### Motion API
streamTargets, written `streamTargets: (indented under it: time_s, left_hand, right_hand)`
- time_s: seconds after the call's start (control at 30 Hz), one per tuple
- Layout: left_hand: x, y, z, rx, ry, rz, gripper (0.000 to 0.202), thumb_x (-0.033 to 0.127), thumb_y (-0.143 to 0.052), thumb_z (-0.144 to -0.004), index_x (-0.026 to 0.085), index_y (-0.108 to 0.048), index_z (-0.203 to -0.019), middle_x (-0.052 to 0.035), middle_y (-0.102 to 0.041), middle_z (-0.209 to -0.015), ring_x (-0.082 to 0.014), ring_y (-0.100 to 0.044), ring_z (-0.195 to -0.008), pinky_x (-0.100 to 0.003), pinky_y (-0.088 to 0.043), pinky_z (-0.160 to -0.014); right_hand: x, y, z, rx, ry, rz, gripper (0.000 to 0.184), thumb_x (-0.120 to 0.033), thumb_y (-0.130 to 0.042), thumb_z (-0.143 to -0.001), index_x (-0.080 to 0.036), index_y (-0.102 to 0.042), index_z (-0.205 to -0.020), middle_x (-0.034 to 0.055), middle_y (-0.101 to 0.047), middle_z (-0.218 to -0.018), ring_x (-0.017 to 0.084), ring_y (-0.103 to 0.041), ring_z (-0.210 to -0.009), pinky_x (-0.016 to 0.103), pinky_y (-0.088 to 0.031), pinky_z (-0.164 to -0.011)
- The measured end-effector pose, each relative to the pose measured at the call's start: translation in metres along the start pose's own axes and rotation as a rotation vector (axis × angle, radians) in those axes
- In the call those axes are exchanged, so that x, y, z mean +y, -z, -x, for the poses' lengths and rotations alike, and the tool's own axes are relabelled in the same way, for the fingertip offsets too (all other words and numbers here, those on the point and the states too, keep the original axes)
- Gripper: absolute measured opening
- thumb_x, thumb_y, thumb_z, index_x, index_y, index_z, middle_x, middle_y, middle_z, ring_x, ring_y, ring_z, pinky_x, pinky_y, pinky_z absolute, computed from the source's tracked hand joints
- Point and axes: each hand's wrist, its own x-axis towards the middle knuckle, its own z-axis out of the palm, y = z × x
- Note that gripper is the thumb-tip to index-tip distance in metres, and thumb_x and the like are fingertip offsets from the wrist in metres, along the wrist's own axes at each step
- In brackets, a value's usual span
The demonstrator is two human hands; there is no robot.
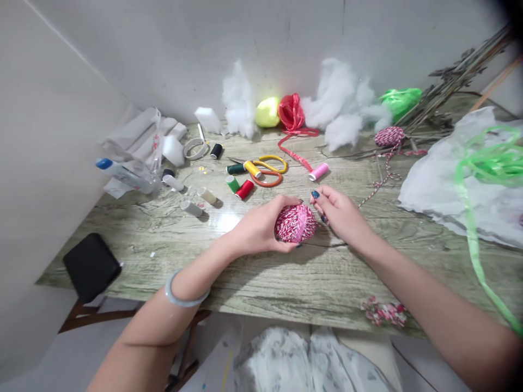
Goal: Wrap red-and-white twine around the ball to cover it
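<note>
My left hand point(272, 226) is wrapped round a ball of red-and-white twine point(292, 224), held just over the wooden table. A pink strip crosses the ball's right side. Just right of it, my right hand point(335, 211) is closed in a pinch, fingertips a little apart from the ball. Whatever lies between those fingertips is too small to make out. A pink thread spool point(318, 172) lies beyond my right hand. Scissors point(267, 171) with yellow and orange handles rest past the ball, beside a yellow spool point(252, 169) and a red spool point(244, 189).
White stuffing point(339, 103), a red ribbon roll point(291, 112) and a yellow bundle point(267, 112) line the wall. Another twine ball point(389, 136) trails cord at right. Green ribbon point(490, 163) lies over white cloth. A glue bottle point(126, 175) and black case point(92, 267) are left.
</note>
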Motion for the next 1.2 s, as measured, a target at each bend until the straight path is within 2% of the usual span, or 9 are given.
streamTargets:
  time_s: [0.1,0.23,0.43,0.53,0.63,0.7,0.8,1.07,1.2]
  left_hand:
    - [-0.003,-0.003,0.001,0.057,0.082,-0.091,0.077,0.047,-0.082,-0.064,0.022,-0.045,-0.127,-0.0136,-0.064,-0.120,-0.0333,-0.066,-0.102,-0.046,-0.054,-0.083]
    - [-0.008,-0.002,-0.001,0.158,0.044,-0.081,0.083,0.049,-0.083,-0.065,0.024,-0.043,-0.134,-0.0146,-0.056,-0.130,-0.0340,-0.059,-0.117,-0.049,-0.050,-0.096]
    - [-0.016,-0.004,-0.006,0.280,0.050,0.274,0.087,0.055,-0.085,-0.058,0.026,-0.048,-0.131,-0.0123,-0.053,-0.133,-0.0345,-0.050,-0.126,-0.051,-0.039,-0.110]
    - [-0.015,-0.007,-0.008,0.298,0.106,0.462,0.078,0.048,-0.085,-0.063,0.024,-0.049,-0.129,-0.0107,-0.053,-0.133,-0.0322,-0.051,-0.125,-0.046,-0.041,-0.108]
    - [-0.011,-0.008,-0.008,0.281,0.248,0.625,0.071,0.044,-0.082,-0.069,0.027,-0.048,-0.129,-0.0082,-0.059,-0.121,-0.0234,-0.064,-0.095,-0.035,-0.055,-0.079]
    - [-0.009,-0.008,-0.008,0.273,0.339,0.754,0.069,0.044,-0.078,-0.072,0.029,-0.045,-0.131,-0.0051,-0.062,-0.105,-0.0128,-0.059,-0.064,-0.024,-0.048,-0.052]
    - [-0.009,-0.008,-0.008,0.273,0.395,0.859,0.062,0.042,-0.073,-0.075,0.030,-0.046,-0.130,-0.0018,-0.061,-0.091,-0.0055,-0.047,-0.048,-0.018,-0.036,-0.039]
    - [-0.014,-0.009,-0.008,0.297,0.443,0.957,0.053,0.042,-0.066,-0.077,0.030,-0.049,-0.126,-0.0057,-0.061,-0.109,-0.0085,-0.052,-0.060,-0.018,-0.037,-0.044]
    - [-0.009,0.000,-0.003,0.176,0.187,0.811,0.058,0.048,-0.069,-0.073,0.024,-0.054,-0.123,-0.0088,-0.058,-0.121,-0.0220,-0.060,-0.097,-0.031,-0.053,-0.076]
  right_hand:
    - [-0.011,-0.001,0.009,0.066,0.191,0.155,0.019,-0.034,-0.044,-0.096,-0.022,-0.053,-0.085,-0.0041,-0.047,-0.062,0.013,-0.045,-0.057,0.027,-0.033,-0.057]
    - [-0.017,-0.004,0.019,0.110,0.396,0.329,0.014,-0.026,-0.043,-0.098,-0.022,-0.054,-0.091,-0.0018,-0.055,-0.068,0.014,-0.052,-0.061,0.028,-0.036,-0.061]
    - [-0.011,-0.010,0.022,0.127,0.740,0.533,0.016,-0.018,-0.040,-0.099,-0.021,-0.056,-0.098,0.0029,-0.066,-0.082,0.016,-0.059,-0.074,0.028,-0.041,-0.069]
    - [-0.009,-0.013,0.021,0.118,0.800,0.583,0.016,-0.016,-0.041,-0.098,-0.020,-0.056,-0.097,0.0032,-0.066,-0.081,0.017,-0.060,-0.075,0.028,-0.043,-0.068]
    - [-0.005,-0.015,0.021,0.086,0.793,0.597,0.017,-0.014,-0.042,-0.097,-0.020,-0.057,-0.098,0.0043,-0.068,-0.084,0.018,-0.062,-0.079,0.028,-0.045,-0.071]
    - [-0.003,-0.016,0.021,0.045,0.774,0.594,0.019,-0.012,-0.042,-0.096,-0.020,-0.058,-0.100,0.0050,-0.069,-0.088,0.019,-0.063,-0.083,0.029,-0.045,-0.073]
    - [-0.002,-0.017,0.022,-0.021,0.715,0.553,0.020,-0.011,-0.043,-0.094,-0.021,-0.060,-0.099,0.0040,-0.069,-0.086,0.018,-0.063,-0.082,0.028,-0.044,-0.072]
    - [-0.007,-0.018,0.020,-0.149,0.326,0.276,0.018,-0.015,-0.046,-0.090,-0.020,-0.061,-0.082,-0.0025,-0.062,-0.063,0.013,-0.057,-0.062,0.025,-0.039,-0.064]
    - [-0.001,-0.014,0.011,-0.301,0.092,0.121,0.022,-0.023,-0.048,-0.086,-0.019,-0.057,-0.067,-0.0025,-0.058,-0.057,0.012,-0.051,-0.054,0.025,-0.037,-0.057]
